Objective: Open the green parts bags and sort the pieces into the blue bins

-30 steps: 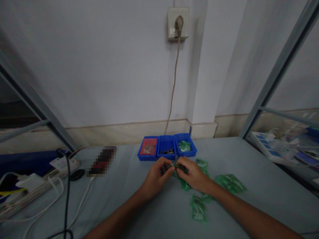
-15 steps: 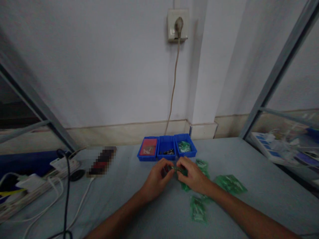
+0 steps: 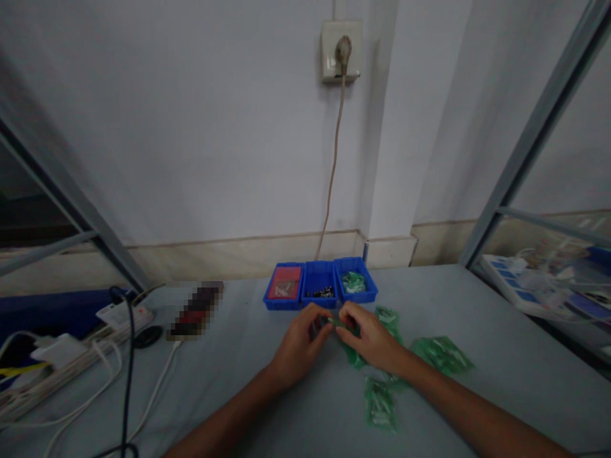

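Just in front of the blue trays, my left hand (image 3: 300,341) and my right hand (image 3: 373,337) meet, fingertips pinched close together. Between them is a small green thing (image 3: 352,329), apparently a green plastic bag, largely covered by the fingers. Its contents cannot be made out. Green plastic bags (image 3: 356,358) lie beneath and beside my right hand. Nearer to me, another green bag (image 3: 380,404) rests on the table, with a larger one (image 3: 442,354) to the right of my right wrist.
Behind my hands, blue trays hold a red sheet with a clear packet (image 3: 286,283), small dark metallic parts (image 3: 324,292) and green bags (image 3: 354,282). Power strips with cables (image 3: 62,353) lie at left, near a pixelated object (image 3: 196,310). Metal frame bars (image 3: 534,127) flank the table.
My fingers have shifted very slightly around the small green bag, my right fingertips turning a little. The trays and the bags on the table stay in place.
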`<state>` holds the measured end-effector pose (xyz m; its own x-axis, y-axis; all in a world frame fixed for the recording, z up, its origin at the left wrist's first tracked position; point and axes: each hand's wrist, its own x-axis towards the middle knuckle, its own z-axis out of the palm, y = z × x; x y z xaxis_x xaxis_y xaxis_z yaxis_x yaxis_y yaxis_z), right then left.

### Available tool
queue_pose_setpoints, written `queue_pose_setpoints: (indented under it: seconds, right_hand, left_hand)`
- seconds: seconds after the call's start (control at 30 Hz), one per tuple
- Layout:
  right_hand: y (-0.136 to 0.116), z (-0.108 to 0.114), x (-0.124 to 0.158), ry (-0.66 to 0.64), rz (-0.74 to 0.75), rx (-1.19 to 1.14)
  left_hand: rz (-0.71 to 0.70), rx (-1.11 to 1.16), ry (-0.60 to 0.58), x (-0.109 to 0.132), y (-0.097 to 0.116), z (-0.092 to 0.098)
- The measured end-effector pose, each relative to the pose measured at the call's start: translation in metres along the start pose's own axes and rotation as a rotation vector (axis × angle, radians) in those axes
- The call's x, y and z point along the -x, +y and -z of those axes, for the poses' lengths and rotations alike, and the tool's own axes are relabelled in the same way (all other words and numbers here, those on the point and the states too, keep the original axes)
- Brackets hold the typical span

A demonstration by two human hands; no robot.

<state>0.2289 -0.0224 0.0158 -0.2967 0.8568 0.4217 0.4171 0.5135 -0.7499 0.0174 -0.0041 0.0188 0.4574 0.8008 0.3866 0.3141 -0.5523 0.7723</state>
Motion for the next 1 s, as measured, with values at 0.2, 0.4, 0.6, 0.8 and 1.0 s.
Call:
queue_pose_setpoints:
  seconds: [0.2, 0.4, 0.6, 0.8, 1.0]
  right_hand:
    - [0.000, 0.003, -0.001, 0.035, 0.009, -0.040]
    - [0.001, 0.002, -0.001, 0.030, 0.071, -0.008]
    - [0.005, 0.004, -0.002, 0.021, 0.109, 0.047]
    - [0.004, 0.004, -0.001, 0.022, 0.062, 0.050]
    - [0.002, 0.006, 0.000, 0.011, 0.052, 0.065]
  left_hand:
    - [0.032, -0.003, 0.031, -0.001, 0.000, 0.003]
    - [-0.012, -0.033, -0.002, 0.000, 0.001, 0.002]
    - [-0.066, -0.027, -0.004, 0.000, -0.004, -0.001]
    - [-0.067, 0.028, 0.054, -0.002, -0.006, 0.001]
    - [-0.034, -0.010, 0.070, -0.001, -0.008, 0.002]
